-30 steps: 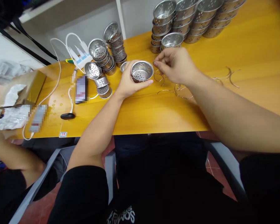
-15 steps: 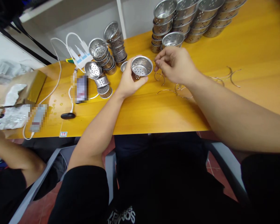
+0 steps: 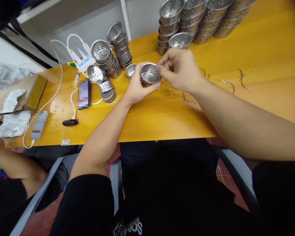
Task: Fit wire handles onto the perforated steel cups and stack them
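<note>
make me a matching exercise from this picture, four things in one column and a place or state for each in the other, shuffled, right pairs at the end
Things
1. left hand
2. number label
3. curved wires
4. oval object

Places and states
A. black, with a white cable reaching it
B. thin and scattered, near the right forearm
C. around a perforated metal cup
D. at the front edge of the table

Right pairs: 1-C, 2-D, 3-B, 4-A
</note>
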Demonstrator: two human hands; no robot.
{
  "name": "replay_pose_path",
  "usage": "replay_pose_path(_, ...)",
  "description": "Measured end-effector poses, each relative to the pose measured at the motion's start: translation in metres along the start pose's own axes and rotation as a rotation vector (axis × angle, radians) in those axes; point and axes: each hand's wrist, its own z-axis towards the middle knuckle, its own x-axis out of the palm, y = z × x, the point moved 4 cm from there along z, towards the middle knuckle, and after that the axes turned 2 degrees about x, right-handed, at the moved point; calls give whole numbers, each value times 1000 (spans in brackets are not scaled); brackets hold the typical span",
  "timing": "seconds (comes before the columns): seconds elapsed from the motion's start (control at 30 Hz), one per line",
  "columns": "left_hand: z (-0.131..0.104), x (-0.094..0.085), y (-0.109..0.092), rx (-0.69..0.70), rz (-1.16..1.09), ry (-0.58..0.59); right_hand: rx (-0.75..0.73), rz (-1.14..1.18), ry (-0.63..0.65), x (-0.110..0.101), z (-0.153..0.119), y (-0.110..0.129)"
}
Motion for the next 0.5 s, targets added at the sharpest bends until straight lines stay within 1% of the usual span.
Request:
replay_pose_path(0.13, -1, 3, -6, 17, -4, 30, 9, -12, -40, 0, 0, -2)
replay_pose_path(0.37, -3, 8, -10, 42, 9, 77, 15, 2, -35, 0, 0, -1)
replay_pose_path(0.5, -3, 10, -10, 48, 33, 92, 48, -14, -40, 0, -1, -3)
